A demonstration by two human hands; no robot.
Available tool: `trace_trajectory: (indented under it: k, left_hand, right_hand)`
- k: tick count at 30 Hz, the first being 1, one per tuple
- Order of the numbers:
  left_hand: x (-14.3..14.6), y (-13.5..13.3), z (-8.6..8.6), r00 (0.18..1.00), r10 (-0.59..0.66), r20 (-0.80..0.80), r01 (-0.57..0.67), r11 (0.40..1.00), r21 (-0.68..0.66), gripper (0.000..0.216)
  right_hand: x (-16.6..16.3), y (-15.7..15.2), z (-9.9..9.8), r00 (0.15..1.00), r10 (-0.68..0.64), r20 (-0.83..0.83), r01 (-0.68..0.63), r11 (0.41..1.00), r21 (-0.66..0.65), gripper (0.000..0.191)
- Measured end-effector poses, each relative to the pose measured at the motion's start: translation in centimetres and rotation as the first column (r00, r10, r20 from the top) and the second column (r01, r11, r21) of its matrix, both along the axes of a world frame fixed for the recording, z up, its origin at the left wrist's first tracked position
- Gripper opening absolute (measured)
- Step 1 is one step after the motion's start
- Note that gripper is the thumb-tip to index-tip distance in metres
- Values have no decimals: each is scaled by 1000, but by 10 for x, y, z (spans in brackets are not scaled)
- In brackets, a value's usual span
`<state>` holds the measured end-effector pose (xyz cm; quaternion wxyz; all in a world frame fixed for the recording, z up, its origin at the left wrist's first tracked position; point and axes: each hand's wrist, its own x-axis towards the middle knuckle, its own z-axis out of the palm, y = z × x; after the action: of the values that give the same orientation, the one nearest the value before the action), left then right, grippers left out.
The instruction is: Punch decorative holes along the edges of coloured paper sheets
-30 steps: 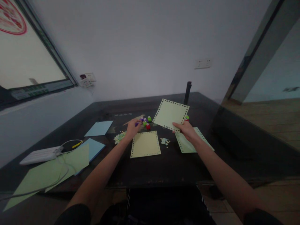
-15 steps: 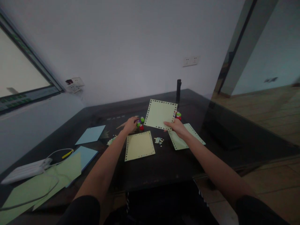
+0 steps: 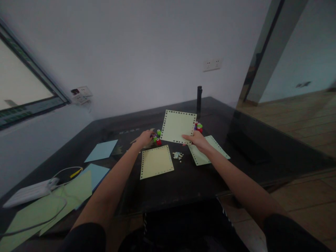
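My right hand [image 3: 197, 140] pinches the lower right corner of a pale yellow-green sheet of paper [image 3: 178, 126], holding it tilted above the table. Small punched shapes run along this sheet's edges. My left hand [image 3: 145, 138] is at a cluster of small paper punches with eye-like tops, its fingers curled at a dark purple paper punch [image 3: 152, 135] that they partly hide. Beside those fingertips stand green punches [image 3: 159, 132] and a red punch [image 3: 159, 142]. More red and green punches [image 3: 199, 127] show behind the held sheet's right edge.
A yellow punched sheet [image 3: 156, 162] lies in front, with paper bits [image 3: 177, 155] beside it. Another punched sheet [image 3: 206, 154] lies under my right forearm. Blue sheets [image 3: 102, 151], green sheets [image 3: 52, 206] and a white power strip with cable [image 3: 30, 192] are left. A black cylinder [image 3: 199, 98] stands behind.
The view has shifted slightly. My left hand's fingers have closed in at the purple punch. My right hand still holds the sheet in nearly the same place.
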<state>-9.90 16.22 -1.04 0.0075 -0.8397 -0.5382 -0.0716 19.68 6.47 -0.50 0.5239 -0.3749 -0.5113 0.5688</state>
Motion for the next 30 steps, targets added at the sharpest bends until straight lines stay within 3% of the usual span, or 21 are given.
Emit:
trace_trajectory:
  k: [5,10,14,17,20,22,24,26,28,30]
  left_hand:
    - [6,5,-1,999,46,-22,-46,998,-35,30]
    - [8,6,-6,994,109,28,-109,994,17,25]
    - [6,-2,5,975,175,138,-192,974,121,30]
    - [6,-14,18,928,174,328,-245,951,189,29]
    - [12,-34,26,803,126,582,-261,953,153,27]
    - [20,-53,25,681,144,718,-207,978,0,29]
    - [33,-75,21,493,202,846,-66,978,-195,41]
    - [49,-98,15,310,278,909,101,941,-322,49]
    - [66,-119,11,149,373,916,264,878,-400,42]
    - [81,-134,11,72,480,874,412,784,-464,29]
  right_hand:
    - [0,-3,3,1000,-17,21,17,1000,-11,30]
    - [-1,-3,2,1000,-15,-14,15,1000,2,27]
    - [-1,-6,5,999,-20,-48,22,999,31,29]
    - [-1,-8,9,999,-20,-48,21,999,31,31]
    - [0,-9,10,1000,-12,3,12,999,41,30]
    - [0,-9,9,999,-9,41,6,998,65,31]
    - [1,-9,9,999,-13,52,8,996,88,34]
    - [0,-10,9,999,-17,47,12,995,100,36]
    - [-1,-11,10,999,-24,46,19,995,100,34]
    - [-2,-12,11,999,-35,41,32,996,87,32]
